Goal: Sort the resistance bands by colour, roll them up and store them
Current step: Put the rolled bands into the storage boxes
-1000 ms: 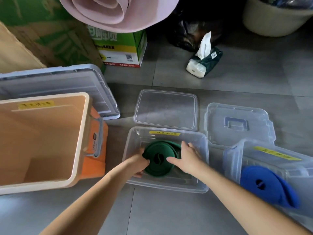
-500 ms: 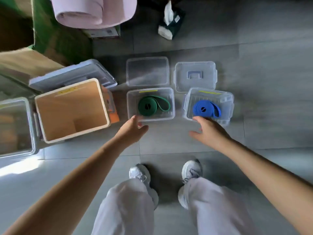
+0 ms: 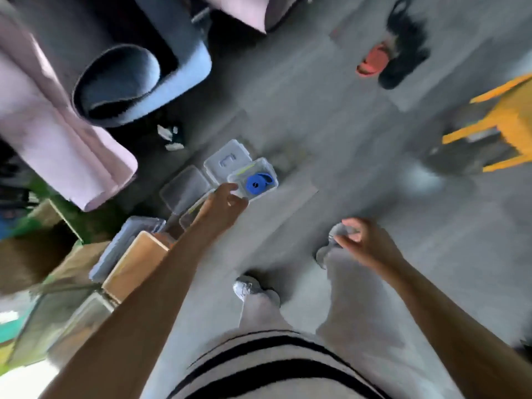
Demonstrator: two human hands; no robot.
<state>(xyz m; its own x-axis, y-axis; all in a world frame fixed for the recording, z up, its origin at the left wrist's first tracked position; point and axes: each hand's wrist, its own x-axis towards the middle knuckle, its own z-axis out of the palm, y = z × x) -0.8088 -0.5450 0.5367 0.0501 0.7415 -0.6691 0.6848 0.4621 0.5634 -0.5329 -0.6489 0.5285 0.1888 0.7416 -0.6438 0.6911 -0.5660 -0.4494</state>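
The whole view is smeared by motion. The rolled blue band lies in a clear box on the grey floor, with a pale mark at the roll's centre. A yellow label strip runs along the box's far rim, its writing too blurred to read. A clear lid with a handle lies touching the box's far side, and a plain lid is just beside that. The left hand hangs in front of the box's near corner, fingers loosely curled and empty. The right hand hovers above a shoe, fingers relaxed, holding nothing. A pink rolled mat and an orange stool sit off to the sides.
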